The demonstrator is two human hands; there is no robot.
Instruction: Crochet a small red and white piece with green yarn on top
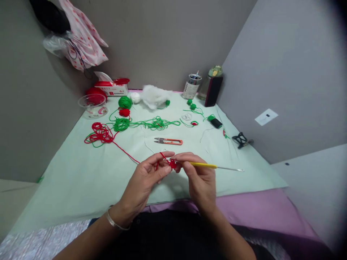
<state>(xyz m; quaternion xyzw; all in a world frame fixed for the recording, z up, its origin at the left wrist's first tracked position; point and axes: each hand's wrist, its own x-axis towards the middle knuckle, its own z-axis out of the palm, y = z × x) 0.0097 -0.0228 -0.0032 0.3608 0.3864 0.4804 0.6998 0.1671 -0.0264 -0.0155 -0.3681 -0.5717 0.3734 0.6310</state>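
A small piece of red crochet (172,164) is pinched in the fingers of my left hand (151,171), with red yarn (126,153) running over the forefinger from a loose tangle at the left. My right hand (199,177) is closed around a crochet hook (204,165) with a yellow grip. One metal end of the hook meets the red piece; the other sticks out to the right. Just beyond my hands lies a pair of orange-handled thread snips (168,141).
Green yarn (157,123) lies tangled across the middle, with a green ball (125,102) and white stuffing (155,96) behind. A clear tub (93,105), tissue box (112,87), pen can (192,86), phone (214,91) and bottle line the back. A black stand (241,140) is at right.
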